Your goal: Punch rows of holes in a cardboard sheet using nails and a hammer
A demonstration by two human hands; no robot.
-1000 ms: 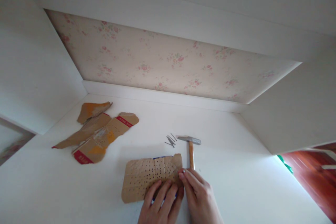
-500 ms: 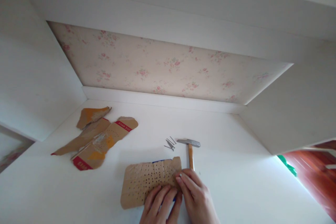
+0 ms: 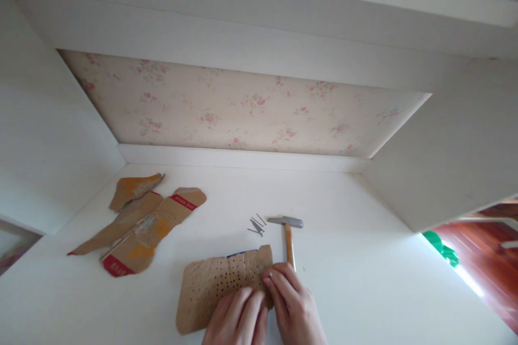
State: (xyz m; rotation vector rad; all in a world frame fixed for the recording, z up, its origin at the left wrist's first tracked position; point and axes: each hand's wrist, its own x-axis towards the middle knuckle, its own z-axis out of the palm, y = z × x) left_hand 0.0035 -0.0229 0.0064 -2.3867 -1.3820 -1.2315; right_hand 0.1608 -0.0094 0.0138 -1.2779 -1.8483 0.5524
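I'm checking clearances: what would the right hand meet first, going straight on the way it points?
The right hand would probably meet the brown, roughly rectangular, hole-punched cardboard piece at its right end; the fingertips look against or just over it, though depth is unclear.

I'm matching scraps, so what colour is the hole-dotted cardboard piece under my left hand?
The cardboard piece is light brown, showing best in the head view.

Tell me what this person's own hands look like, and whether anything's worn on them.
The left hand and right hand are both bare, without gloves. I can't make out any rings or bracelets, and no sleeves show in the frame.
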